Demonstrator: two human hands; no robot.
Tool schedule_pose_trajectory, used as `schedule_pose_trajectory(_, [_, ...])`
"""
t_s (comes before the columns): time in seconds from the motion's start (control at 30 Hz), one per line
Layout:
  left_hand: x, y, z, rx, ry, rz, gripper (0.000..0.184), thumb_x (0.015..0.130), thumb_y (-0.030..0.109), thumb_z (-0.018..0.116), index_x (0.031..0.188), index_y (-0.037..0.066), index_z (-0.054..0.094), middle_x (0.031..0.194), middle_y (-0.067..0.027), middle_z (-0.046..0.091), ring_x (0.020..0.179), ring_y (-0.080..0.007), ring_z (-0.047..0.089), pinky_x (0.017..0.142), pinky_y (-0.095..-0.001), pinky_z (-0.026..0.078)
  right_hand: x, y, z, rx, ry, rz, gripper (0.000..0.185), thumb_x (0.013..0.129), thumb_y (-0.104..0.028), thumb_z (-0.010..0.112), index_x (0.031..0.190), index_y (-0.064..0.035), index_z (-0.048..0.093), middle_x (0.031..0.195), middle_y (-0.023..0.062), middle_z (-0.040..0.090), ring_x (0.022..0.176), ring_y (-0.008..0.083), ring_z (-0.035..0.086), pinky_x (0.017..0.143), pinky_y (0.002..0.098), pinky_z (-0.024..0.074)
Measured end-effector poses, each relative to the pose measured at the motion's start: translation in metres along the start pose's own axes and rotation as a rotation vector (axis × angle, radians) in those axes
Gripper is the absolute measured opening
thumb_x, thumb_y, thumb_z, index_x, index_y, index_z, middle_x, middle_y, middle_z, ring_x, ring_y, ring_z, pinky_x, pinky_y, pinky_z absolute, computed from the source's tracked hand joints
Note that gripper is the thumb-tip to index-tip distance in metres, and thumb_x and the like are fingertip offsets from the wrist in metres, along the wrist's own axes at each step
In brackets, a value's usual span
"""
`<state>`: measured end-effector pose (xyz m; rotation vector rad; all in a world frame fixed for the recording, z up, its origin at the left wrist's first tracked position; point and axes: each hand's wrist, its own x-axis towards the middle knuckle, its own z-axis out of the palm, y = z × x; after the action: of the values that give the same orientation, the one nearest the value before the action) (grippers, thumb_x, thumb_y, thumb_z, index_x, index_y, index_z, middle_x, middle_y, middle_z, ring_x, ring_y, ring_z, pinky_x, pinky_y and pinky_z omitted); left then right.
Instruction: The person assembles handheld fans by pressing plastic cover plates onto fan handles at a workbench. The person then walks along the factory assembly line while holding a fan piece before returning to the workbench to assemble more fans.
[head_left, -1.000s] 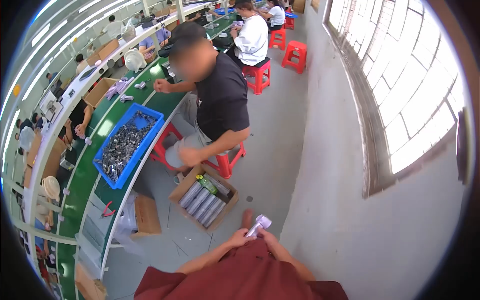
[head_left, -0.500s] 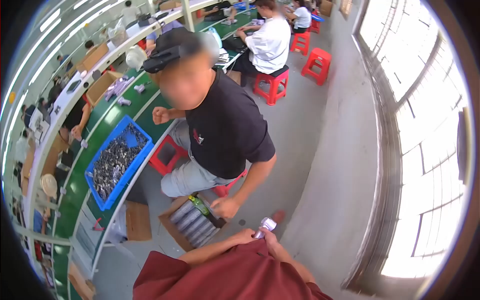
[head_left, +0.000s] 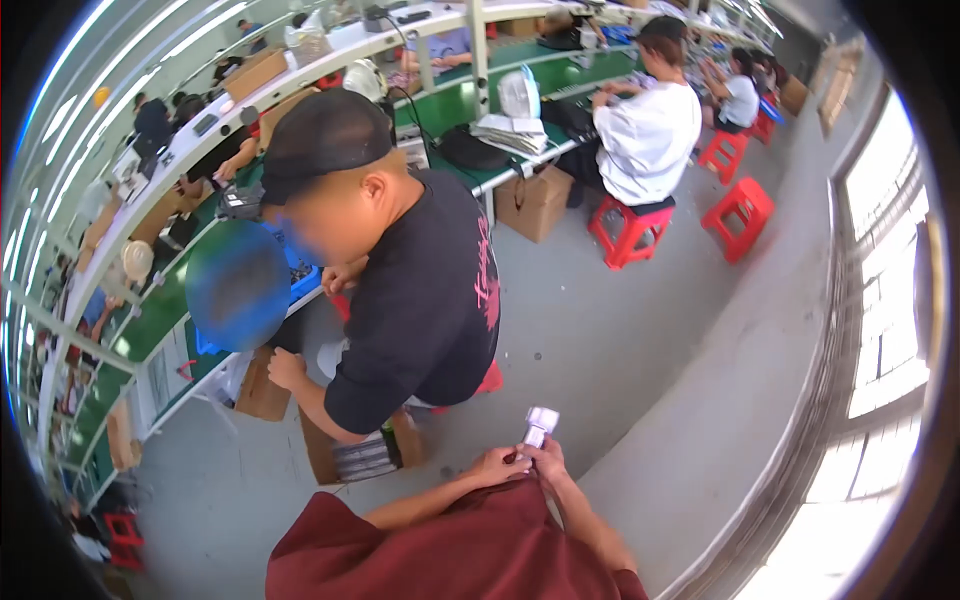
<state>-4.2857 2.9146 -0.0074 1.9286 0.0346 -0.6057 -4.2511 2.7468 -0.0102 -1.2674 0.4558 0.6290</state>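
A pale lilac, flashlight-shaped device (head_left: pixel 541 422) with a wide head points up and away in front of my maroon shirt. My right hand (head_left: pixel 547 461) is closed around its lower part. My left hand (head_left: pixel 496 467) has its fingers bent against the bottom end of the same device. My fingers partly cover that lower end, so its details are hidden.
Close ahead, a co-worker in a black shirt and cap (head_left: pixel 420 270) leans to the bench. An open carton (head_left: pixel 322 450) stands on the floor by them. Red stools (head_left: pixel 738 220) and another worker in white (head_left: pixel 650 140) are farther back. A wall (head_left: pixel 690 380) with windows runs along the right.
The co-worker has turned from facing me to face the bench, leaning over the blue bin. My view has swung, and both my hands stay on the device, now held more upright.
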Motion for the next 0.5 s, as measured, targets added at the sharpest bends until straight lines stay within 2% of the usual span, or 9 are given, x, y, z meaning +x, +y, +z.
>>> schedule_pose_trajectory(0.07, [0.023,0.007,-0.003,-0.27,0.041,-0.096,0.048,0.087,0.048,0.07,0.1,0.002,0.067,0.082,-0.0098,0.069,0.073,-0.0202,0.063,0.069,-0.038,0.051,0.048,-0.018,-0.008,-0.146,0.014,-0.137,0.039,0.078,0.001,0.07,0.114,-0.0034,0.055,0.095,0.0081,0.064,0.084,0.0195,0.065,0.075,0.0348,0.0555])
schedule_pose_trajectory(0.1, [0.033,0.008,-0.005,-0.405,0.056,-0.141,0.049,0.086,0.05,0.069,0.098,0.002,0.067,0.08,-0.0095,0.069,0.071,-0.0202,0.063,0.068,-0.0379,0.051,0.054,-0.05,-0.002,-0.001,-0.033,-0.209,0.042,0.077,0.004,0.066,0.116,-0.0031,0.052,0.093,0.0092,0.062,0.078,0.0204,0.064,0.069,0.0349,0.0584])
schedule_pose_trajectory(0.23, [0.087,0.009,-0.014,-0.128,0.303,-0.145,0.051,0.086,0.053,0.068,0.089,0.001,0.067,0.074,-0.0097,0.067,0.066,-0.0194,0.062,0.066,-0.0369,0.051,0.077,-0.162,-0.003,0.164,-0.061,-0.275,0.05,0.077,0.004,0.063,0.123,-0.0023,0.046,0.092,0.0108,0.06,0.078,0.0238,0.065,0.057,0.0393,0.0632])
schedule_pose_trajectory(0.3, [0.115,0.015,-0.017,-0.105,0.393,-0.13,0.052,0.086,0.053,0.068,0.086,0.001,0.067,0.073,-0.0104,0.067,0.065,-0.0192,0.063,0.067,-0.0369,0.051,0.095,-0.177,-0.031,0.072,-0.034,-0.282,0.049,0.076,0.003,0.064,0.122,-0.0023,0.046,0.092,0.0105,0.06,0.077,0.0231,0.065,0.057,0.0388,0.0627])
schedule_pose_trajectory(0.4, [0.165,0.014,-0.024,-0.244,0.494,-0.294,0.048,0.085,0.049,0.071,0.089,0.001,0.066,0.071,-0.0092,0.067,0.061,-0.0177,0.064,0.06,-0.0361,0.052,0.119,-0.188,-0.093,-0.048,0.061,-0.266,0.05,0.075,0.001,0.066,0.122,-0.0029,0.048,0.09,0.0086,0.058,0.073,0.0207,0.063,0.055,0.0382,0.0614])
schedule_pose_trajectory(0.5, [0.195,0.006,-0.042,-0.541,0.841,-0.493,0.043,0.083,0.043,0.076,0.093,0.002,0.066,0.079,-0.0085,0.069,0.057,-0.018,0.065,0.051,-0.0338,0.053,0.132,-0.157,-0.178,-0.046,0.238,-0.202,0.047,0.076,-0.003,0.067,0.119,-0.0028,0.05,0.087,0.0065,0.056,0.072,0.0198,0.061,0.054,0.0383,0.061])
